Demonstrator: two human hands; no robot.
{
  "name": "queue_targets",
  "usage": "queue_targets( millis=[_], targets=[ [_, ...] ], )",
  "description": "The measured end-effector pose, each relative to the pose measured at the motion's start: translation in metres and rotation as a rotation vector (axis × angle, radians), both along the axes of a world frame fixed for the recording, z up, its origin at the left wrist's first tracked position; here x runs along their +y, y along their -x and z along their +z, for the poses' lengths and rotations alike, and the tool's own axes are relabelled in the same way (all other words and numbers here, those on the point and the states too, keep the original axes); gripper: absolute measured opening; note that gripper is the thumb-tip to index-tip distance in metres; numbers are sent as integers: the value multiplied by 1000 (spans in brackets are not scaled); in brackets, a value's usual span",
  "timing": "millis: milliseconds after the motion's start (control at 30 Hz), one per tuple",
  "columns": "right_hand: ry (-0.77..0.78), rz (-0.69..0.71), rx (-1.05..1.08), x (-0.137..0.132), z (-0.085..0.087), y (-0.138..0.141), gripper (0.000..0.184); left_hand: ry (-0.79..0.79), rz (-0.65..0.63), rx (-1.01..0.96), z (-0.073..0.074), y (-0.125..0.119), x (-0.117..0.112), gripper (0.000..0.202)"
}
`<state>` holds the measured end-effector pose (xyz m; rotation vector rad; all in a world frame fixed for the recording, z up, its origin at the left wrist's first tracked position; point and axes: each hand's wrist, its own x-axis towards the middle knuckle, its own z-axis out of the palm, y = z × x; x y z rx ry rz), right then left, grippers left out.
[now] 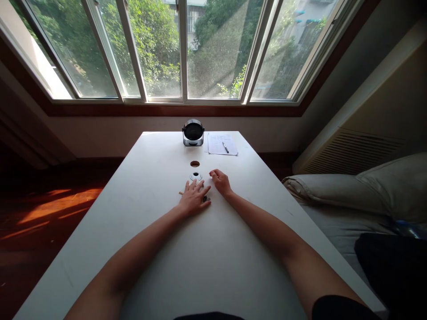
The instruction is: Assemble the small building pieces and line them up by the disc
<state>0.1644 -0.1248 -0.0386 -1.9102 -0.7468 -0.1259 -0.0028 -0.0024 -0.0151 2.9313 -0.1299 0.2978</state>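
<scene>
The white counter (pixel 200 262) stretched out beneath and beyond both hands. A sheet of paper (pixel 216 143) lay past the right hand, and a round black device (pixel 193 132) stood farther ahead of the left. The left hand (pixel 195 198) was spread wide, palm down, gripping nothing visible; the right hand (pixel 220 180) was loosely curled just beside it, and whether it held anything could not be told. A pale disc (pixel 196 178) sat just beyond the left fingertips. A pen (pixel 225 147) rested on the paper. Smallest were a dark piece (pixel 205 199) and a yellowish piece (pixel 180 193), partly hidden by the left hand. The handling seemed barely advanced: disc and pieces lay unlifted, with any sorting apparently still left.
</scene>
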Motion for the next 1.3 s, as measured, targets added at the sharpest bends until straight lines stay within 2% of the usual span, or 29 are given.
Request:
queue_targets(
  millis=[133, 233, 333, 500, 633, 767, 933, 1100, 1300],
  targets=[
    [44, -21, -99, 14, -2, -22, 30, -7, -17, 1, 0, -5, 0, 64],
    [141, -54, -153, 31, -2, -44, 27, 12, -36, 12, -3, -7, 3, 58],
    [253, -86, -203, 54, 1, -62, 25, 40, -53, -16, -2, -7, 12, 47],
    [358, -90, -256, 101, 6, -86, 25, 93, -159, -35, 6, -2, 34, 34],
    [433, -59, -224, 136, 11, -111, 35, 69, -192, -59, 9, 1, 39, 39],
    [499, -51, -168, 166, 18, -143, 56, 56, -252, -42, 8, 0, 34, 42],
    [548, -61, -149, 196, 25, -176, 73, 118, -222, -16, 8, 1, 35, 42],
    [636, -57, -175, 214, 26, -191, 80, 177, -155, -23, 10, -2, 32, 35],
    [671, -36, -150, 220, 25, -194, 81, 187, -115, -33, 9, -10, 27, 30]
  ],
)
